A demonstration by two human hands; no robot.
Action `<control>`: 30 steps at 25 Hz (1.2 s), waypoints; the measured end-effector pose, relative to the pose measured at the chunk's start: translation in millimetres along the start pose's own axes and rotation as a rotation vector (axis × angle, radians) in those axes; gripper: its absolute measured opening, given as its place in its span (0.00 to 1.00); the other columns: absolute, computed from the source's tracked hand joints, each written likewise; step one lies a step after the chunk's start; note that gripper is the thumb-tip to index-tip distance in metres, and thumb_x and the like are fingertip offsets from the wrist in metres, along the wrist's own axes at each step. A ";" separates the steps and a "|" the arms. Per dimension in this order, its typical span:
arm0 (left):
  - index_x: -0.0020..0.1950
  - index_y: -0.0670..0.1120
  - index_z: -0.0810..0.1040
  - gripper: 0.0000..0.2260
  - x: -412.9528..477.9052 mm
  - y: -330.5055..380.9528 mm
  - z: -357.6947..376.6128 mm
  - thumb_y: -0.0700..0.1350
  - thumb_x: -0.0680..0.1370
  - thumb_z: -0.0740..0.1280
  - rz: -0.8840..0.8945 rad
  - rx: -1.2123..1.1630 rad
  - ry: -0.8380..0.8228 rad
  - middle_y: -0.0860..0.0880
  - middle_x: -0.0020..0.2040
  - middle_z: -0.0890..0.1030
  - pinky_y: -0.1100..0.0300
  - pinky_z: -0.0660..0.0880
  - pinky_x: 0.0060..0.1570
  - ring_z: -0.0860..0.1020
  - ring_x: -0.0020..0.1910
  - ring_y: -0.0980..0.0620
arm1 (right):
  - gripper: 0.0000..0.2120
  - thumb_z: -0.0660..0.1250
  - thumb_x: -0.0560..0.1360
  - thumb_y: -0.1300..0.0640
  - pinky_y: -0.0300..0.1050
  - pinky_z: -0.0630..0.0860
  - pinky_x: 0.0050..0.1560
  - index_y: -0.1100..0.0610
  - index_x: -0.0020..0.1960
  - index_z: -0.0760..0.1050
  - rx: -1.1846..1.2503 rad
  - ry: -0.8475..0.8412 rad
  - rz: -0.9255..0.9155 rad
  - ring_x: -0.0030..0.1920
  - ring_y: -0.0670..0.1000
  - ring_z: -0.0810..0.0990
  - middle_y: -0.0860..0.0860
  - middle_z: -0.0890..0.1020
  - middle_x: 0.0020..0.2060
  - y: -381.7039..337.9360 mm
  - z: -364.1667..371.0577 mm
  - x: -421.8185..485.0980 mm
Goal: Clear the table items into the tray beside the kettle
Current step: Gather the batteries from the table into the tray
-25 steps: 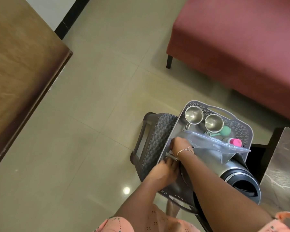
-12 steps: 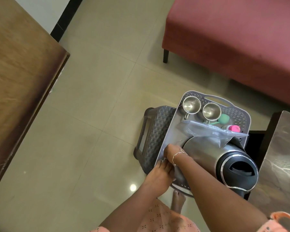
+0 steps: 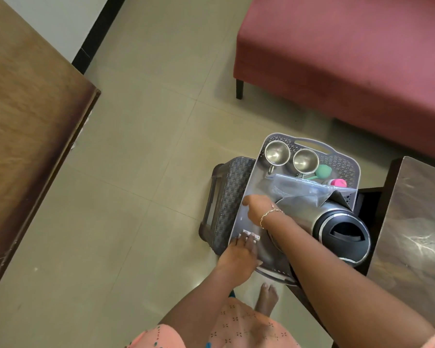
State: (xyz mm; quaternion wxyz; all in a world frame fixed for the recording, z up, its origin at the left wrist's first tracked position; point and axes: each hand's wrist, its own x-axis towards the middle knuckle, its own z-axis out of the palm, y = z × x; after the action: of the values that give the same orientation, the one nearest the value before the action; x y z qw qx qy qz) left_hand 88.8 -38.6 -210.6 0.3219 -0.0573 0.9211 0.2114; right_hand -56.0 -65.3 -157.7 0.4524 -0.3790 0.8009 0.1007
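Observation:
A grey plastic tray (image 3: 347,162) sits on a dark woven stool (image 3: 226,197). It holds two steel cups (image 3: 276,153) (image 3: 305,160), a green item (image 3: 323,171), a pink-capped bottle (image 3: 338,182) and a clear plastic bag (image 3: 301,189). A steel kettle with a black lid (image 3: 342,229) lies at the tray's right side. My left hand (image 3: 239,252) rests straight fingers on a small white patterned item (image 3: 252,235) at the tray's near end. My right hand (image 3: 256,207), with a bracelet on the wrist, hovers over the tray's middle with nothing seen in it.
A red upholstered seat (image 3: 349,59) stands at the back right. A brown wooden table (image 3: 23,121) fills the left side and a dark marbled table (image 3: 417,222) the right edge. My bare foot (image 3: 268,297) stands on the tiled floor below the tray.
My two hands were together at the tray's near left edge. The right hand has since moved up toward the tray's middle, and the left hand now rests on the small white item.

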 end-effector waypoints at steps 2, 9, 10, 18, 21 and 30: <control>0.74 0.35 0.51 0.25 -0.5 2.1 -5.2 0.49 0.82 0.51 -0.007 0.016 -0.010 0.36 0.76 0.52 0.45 0.54 0.72 0.50 0.75 0.38 | 0.17 0.55 0.74 0.71 0.48 0.73 0.56 0.64 0.61 0.73 -0.042 0.129 -0.033 0.59 0.61 0.75 0.61 0.77 0.58 2.9 -17.8 -10.4; 0.74 0.35 0.52 0.24 -3.7 11.6 -14.3 0.48 0.83 0.49 -0.015 0.221 -0.081 0.36 0.76 0.52 0.46 0.57 0.72 0.48 0.76 0.38 | 0.26 0.59 0.69 0.72 0.53 0.73 0.52 0.60 0.66 0.66 -0.048 0.585 -0.159 0.56 0.61 0.73 0.60 0.72 0.58 41.3 -56.4 -70.5; 0.74 0.36 0.51 0.24 -4.7 13.4 -17.0 0.48 0.83 0.49 -0.022 0.230 -0.082 0.36 0.76 0.51 0.46 0.55 0.73 0.47 0.76 0.38 | 0.26 0.60 0.69 0.72 0.54 0.74 0.51 0.59 0.66 0.66 -0.021 0.653 -0.174 0.55 0.61 0.73 0.60 0.72 0.59 49.0 -60.4 -82.9; 0.75 0.39 0.50 0.24 -28.9 42.3 -39.7 0.44 0.82 0.51 -0.180 0.277 0.068 0.38 0.77 0.52 0.48 0.48 0.75 0.47 0.76 0.41 | 0.21 0.65 0.71 0.70 0.56 0.77 0.49 0.61 0.64 0.72 0.162 0.999 -0.115 0.58 0.65 0.74 0.64 0.72 0.61 125.6 -43.8 -185.3; 0.76 0.42 0.50 0.23 -49.8 58.2 -56.9 0.45 0.81 0.51 -0.334 0.206 0.265 0.43 0.77 0.52 0.51 0.48 0.74 0.49 0.77 0.45 | 0.20 0.66 0.71 0.69 0.57 0.76 0.53 0.62 0.63 0.73 0.200 1.029 -0.092 0.58 0.67 0.74 0.65 0.73 0.61 161.0 -16.5 -220.9; 0.72 0.36 0.62 0.23 -82.1 246.2 -124.7 0.44 0.79 0.61 -0.158 -0.031 0.951 0.37 0.73 0.63 0.48 0.54 0.74 0.58 0.74 0.40 | 0.20 0.63 0.74 0.61 0.53 0.73 0.58 0.58 0.65 0.69 0.251 1.088 0.107 0.60 0.62 0.71 0.59 0.71 0.61 288.4 78.2 -362.5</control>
State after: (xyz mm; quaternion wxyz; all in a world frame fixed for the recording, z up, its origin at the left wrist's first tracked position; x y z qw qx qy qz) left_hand 22.9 128.3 14.6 -0.1206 -0.2220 0.9558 0.1503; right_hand -96.8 360.9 35.7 0.0098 -0.2784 0.9429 -0.1826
